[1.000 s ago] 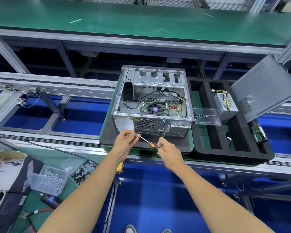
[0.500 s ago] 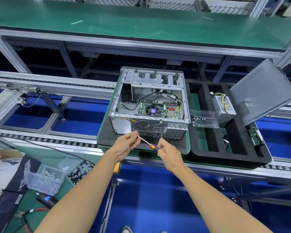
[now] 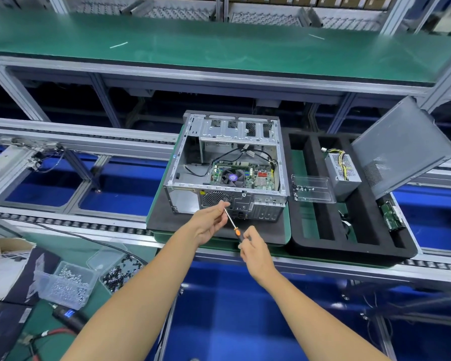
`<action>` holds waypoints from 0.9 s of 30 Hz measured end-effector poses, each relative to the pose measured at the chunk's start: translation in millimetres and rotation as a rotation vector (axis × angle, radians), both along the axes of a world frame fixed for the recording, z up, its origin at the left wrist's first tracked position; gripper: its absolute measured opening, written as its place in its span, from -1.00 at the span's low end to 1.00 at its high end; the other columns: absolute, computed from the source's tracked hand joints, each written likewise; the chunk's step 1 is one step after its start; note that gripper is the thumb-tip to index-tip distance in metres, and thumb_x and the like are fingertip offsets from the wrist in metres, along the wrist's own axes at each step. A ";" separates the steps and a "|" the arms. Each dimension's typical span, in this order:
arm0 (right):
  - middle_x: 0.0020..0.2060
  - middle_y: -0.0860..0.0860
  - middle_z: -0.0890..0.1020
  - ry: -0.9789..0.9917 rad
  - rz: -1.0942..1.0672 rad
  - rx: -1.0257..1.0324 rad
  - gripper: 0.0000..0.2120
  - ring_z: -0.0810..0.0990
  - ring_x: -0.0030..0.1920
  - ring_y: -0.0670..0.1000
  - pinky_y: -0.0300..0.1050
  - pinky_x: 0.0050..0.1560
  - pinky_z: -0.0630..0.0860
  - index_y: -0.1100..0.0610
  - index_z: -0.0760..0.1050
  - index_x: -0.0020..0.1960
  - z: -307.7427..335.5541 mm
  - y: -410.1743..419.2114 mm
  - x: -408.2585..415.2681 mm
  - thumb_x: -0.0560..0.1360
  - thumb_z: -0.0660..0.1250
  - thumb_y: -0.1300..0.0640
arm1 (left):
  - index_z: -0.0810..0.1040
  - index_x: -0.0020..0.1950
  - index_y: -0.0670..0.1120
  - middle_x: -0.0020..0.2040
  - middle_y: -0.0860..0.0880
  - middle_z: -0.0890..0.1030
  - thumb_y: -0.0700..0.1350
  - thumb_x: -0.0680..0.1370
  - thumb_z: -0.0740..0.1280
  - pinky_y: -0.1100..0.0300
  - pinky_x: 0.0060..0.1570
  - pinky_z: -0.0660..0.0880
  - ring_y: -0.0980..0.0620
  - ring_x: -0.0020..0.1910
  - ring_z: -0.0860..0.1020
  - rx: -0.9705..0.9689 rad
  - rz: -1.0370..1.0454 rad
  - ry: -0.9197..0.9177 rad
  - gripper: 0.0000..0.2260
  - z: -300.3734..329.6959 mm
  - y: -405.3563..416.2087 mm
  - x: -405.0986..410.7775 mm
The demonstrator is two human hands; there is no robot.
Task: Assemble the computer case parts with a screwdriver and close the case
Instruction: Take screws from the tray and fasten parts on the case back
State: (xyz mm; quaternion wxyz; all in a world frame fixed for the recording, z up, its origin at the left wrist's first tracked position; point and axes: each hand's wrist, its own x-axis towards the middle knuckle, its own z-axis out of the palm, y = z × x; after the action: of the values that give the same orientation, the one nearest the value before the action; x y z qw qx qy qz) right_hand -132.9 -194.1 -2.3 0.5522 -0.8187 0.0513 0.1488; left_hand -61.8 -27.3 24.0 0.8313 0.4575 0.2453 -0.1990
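Fingers of the right hand (image 3: 255, 252) are pinching the screwdriver (image 3: 234, 226) handle, the left hand (image 3: 211, 222) is pinching its tip, and the open computer case (image 3: 227, 168) is sitting just beyond both hands.

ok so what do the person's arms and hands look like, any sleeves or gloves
Both arms are bare as far up as the view shows, with no sleeves in sight. The left hand and right hand wear no gloves; no rings, watch or wristband can be seen.

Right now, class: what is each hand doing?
Left hand: pinches the tip end of the screwdriver.
Right hand: grips the screwdriver's handle.
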 end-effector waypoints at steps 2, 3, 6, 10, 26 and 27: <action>-0.48 -0.13 0.35 0.018 -0.027 0.049 -0.74 0.26 -0.37 0.04 0.05 -0.26 0.22 -0.07 0.19 -0.23 1.7 3.0 -0.8 0.53 0.12 0.24 | 0.67 0.08 -0.21 -0.28 -0.01 0.56 -0.11 0.60 0.38 0.33 -0.27 0.61 0.14 -0.27 0.52 0.040 -0.002 -0.004 -0.81 2.0 -7.0 3.0; -0.45 -0.11 0.34 0.027 -0.040 0.076 -0.75 0.26 -0.37 0.03 0.05 -0.26 0.20 -0.03 0.19 -0.20 2.9 4.6 -1.7 0.55 0.11 0.26 | 0.68 0.08 -0.21 -0.27 -0.01 0.55 -0.11 0.61 0.37 0.34 -0.27 0.61 0.14 -0.28 0.52 0.062 -0.005 -0.009 -0.81 2.6 -10.1 4.3; -0.42 -0.04 0.34 0.041 -0.071 0.117 -0.82 0.26 -0.38 0.01 0.04 -0.26 0.20 0.07 0.19 -0.14 6.0 9.7 -5.2 0.58 0.10 0.28 | 0.69 0.09 -0.20 -0.27 0.00 0.55 -0.09 0.61 0.38 0.33 -0.26 0.61 0.16 -0.33 0.52 0.144 -0.033 -0.024 -0.80 4.3 -16.7 9.1; -0.35 -0.02 0.37 0.044 -0.090 0.157 -0.82 0.27 -0.37 -0.03 -0.11 -0.35 0.24 0.10 0.17 -0.11 7.8 13.7 -7.8 0.62 0.05 0.30 | 0.70 0.08 -0.18 -0.32 0.01 0.54 -0.09 0.61 0.39 0.34 -0.27 0.58 0.16 -0.38 0.51 0.217 -0.082 -0.054 -0.82 6.3 -22.7 15.0; -0.40 -0.02 0.33 0.090 -0.084 0.219 -0.81 0.25 -0.44 -0.07 -0.14 -0.44 0.18 0.05 0.16 -0.12 -7.3 20.9 2.0 0.60 0.07 0.28 | 0.70 0.04 -0.17 -0.31 -0.02 0.52 -0.12 0.63 0.37 0.35 -0.27 0.57 0.15 -0.39 0.49 0.370 -0.091 -0.131 -0.85 3.4 -28.7 22.0; -0.41 -0.04 0.33 0.090 -0.084 0.222 -0.81 0.25 -0.45 -0.07 -0.15 -0.45 0.18 0.06 0.16 -0.11 -7.1 21.6 2.6 0.60 0.07 0.29 | 0.70 0.04 -0.17 -0.32 -0.01 0.51 -0.12 0.63 0.37 0.35 -0.28 0.57 0.15 -0.40 0.48 0.371 -0.086 -0.134 -0.84 3.3 -28.9 22.0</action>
State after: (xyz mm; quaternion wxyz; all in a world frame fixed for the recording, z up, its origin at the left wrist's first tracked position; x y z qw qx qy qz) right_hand -130.2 -172.4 -9.4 0.6425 -0.7420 0.0937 0.1670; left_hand -39.8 -56.2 27.3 0.7379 0.6250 0.2021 -0.1551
